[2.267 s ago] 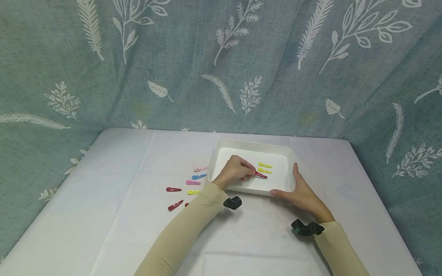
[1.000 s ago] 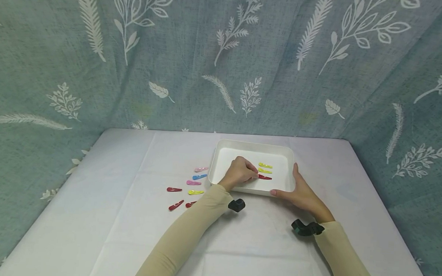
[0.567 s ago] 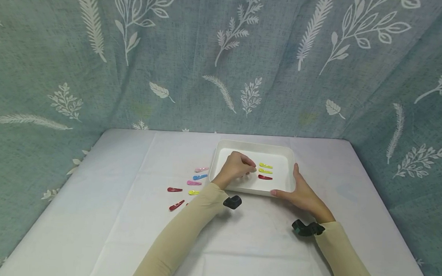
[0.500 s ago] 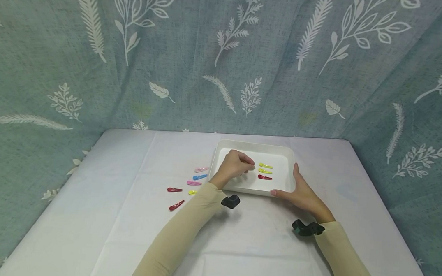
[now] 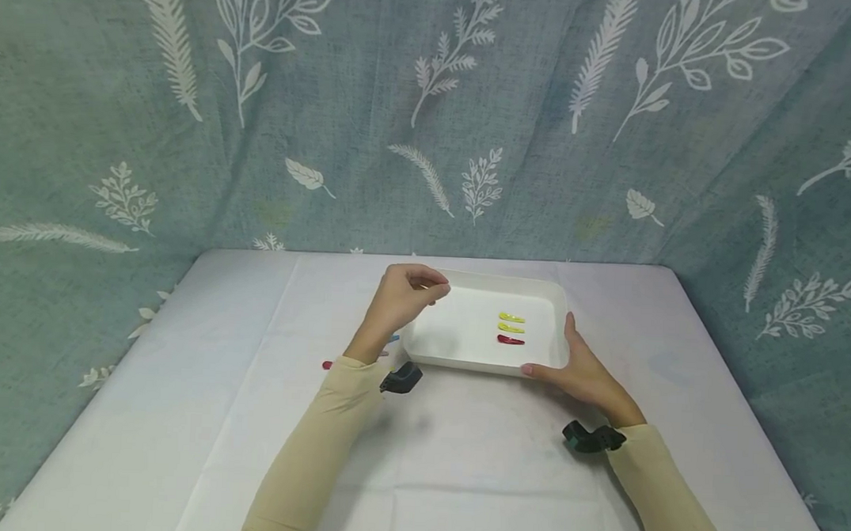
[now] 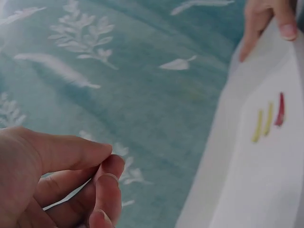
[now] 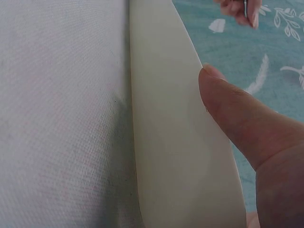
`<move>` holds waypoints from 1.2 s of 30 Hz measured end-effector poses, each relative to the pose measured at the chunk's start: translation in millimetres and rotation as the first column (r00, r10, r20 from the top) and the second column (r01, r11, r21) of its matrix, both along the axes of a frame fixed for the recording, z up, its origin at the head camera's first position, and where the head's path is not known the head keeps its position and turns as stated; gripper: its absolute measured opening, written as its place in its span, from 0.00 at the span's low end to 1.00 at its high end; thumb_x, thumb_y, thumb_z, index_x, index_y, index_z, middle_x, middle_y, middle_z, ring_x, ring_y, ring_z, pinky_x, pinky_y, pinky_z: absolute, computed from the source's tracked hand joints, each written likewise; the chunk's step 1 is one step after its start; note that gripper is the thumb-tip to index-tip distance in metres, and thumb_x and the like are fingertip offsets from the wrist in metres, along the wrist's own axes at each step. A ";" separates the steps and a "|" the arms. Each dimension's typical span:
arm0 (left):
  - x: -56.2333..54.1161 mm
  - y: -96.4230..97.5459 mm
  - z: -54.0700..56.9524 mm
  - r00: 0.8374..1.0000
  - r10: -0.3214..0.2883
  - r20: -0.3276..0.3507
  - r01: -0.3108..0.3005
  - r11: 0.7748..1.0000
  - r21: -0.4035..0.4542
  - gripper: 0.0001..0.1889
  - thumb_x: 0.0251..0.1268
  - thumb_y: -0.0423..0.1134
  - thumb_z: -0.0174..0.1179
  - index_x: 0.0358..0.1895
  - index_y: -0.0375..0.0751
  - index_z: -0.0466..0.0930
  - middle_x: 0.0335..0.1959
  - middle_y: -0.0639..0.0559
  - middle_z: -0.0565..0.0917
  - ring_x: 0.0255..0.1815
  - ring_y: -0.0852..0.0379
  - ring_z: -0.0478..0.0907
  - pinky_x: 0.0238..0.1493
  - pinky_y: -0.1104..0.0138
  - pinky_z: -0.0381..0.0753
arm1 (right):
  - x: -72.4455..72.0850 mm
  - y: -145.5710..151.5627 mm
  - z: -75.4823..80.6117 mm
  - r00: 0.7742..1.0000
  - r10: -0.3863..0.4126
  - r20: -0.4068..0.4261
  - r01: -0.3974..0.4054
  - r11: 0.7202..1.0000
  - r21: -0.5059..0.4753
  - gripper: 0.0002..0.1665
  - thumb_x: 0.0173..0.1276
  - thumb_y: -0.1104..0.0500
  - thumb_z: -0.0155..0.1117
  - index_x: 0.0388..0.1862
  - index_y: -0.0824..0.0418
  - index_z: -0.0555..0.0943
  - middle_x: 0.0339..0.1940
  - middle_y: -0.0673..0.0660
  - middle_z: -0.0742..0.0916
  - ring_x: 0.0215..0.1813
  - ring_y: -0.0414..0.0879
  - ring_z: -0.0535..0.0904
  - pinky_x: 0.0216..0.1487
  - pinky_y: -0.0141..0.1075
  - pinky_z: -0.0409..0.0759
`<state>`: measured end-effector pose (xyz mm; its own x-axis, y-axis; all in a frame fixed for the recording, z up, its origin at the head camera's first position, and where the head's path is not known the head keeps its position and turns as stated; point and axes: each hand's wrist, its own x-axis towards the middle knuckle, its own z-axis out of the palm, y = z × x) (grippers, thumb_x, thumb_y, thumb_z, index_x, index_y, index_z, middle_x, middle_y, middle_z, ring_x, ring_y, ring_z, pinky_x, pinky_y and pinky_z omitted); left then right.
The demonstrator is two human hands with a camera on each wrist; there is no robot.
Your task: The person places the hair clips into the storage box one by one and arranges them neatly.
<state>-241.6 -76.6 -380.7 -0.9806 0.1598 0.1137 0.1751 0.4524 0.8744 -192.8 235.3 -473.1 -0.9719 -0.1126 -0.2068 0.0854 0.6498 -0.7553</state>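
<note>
My left hand [image 5: 398,297] is raised over the left edge of a white tray [image 5: 459,322]. Its fingers curl in, thumb and forefinger tips touching, and nothing shows between them in the left wrist view. Inside the tray, toward its right side, two yellow hair clips [image 5: 511,328] and a red hair clip [image 5: 511,340] lie in a neat row, roughly parallel. My right hand [image 5: 588,375] grips the tray's front right corner, thumb on the front rim and fingers along the right side. In the right wrist view the thumb [image 7: 237,104] presses the tray wall [image 7: 171,118].
Left of the tray, my left arm hides most of the loose clips on the white tablecloth [image 5: 488,458]. Bits of a blue clip [image 5: 394,338], a pink clip [image 5: 384,353] and a red clip [image 5: 327,365] peek out. A patterned curtain [image 5: 375,121] hangs behind the table.
My left hand set the red clip below the yellow ones, let it go, then lifted away leftward, covering the loose clips. The right hand and tray stayed put.
</note>
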 end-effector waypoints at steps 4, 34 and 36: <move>7.4 -16.3 4.5 1.000 0.022 -0.005 -0.022 0.998 0.053 0.09 0.70 0.40 0.67 0.46 0.41 0.89 0.45 0.44 0.91 0.42 0.45 0.87 0.47 0.59 0.84 | -0.9 0.1 -0.2 1.000 0.002 0.000 -0.002 1.000 -0.001 0.87 0.55 0.30 0.77 0.83 0.62 0.22 0.87 0.68 0.43 0.87 0.66 0.40 0.82 0.64 0.47; 1.6 -89.5 -20.3 0.942 0.330 0.069 -0.334 0.941 0.057 0.14 0.73 0.45 0.64 0.51 0.39 0.88 0.46 0.40 0.89 0.39 0.54 0.81 0.45 0.66 0.76 | -1.1 0.6 -0.3 1.000 0.001 0.017 -0.001 1.000 0.010 0.87 0.55 0.30 0.77 0.83 0.60 0.21 0.87 0.68 0.41 0.87 0.66 0.40 0.82 0.65 0.47; -1.6 -90.9 -25.9 0.938 0.334 0.092 -0.338 0.940 0.032 0.14 0.73 0.45 0.64 0.51 0.39 0.87 0.47 0.40 0.89 0.42 0.49 0.83 0.46 0.64 0.74 | -1.3 0.7 0.3 1.000 -0.002 0.020 0.001 1.000 0.009 0.87 0.55 0.30 0.77 0.83 0.60 0.21 0.87 0.68 0.41 0.87 0.66 0.40 0.82 0.65 0.47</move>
<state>-243.2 -167.6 -406.6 -0.9824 -0.1846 0.0285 -0.0548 0.4308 0.9008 -194.1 236.0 -472.7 -0.9677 -0.1090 -0.2272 0.1015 0.6567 -0.7473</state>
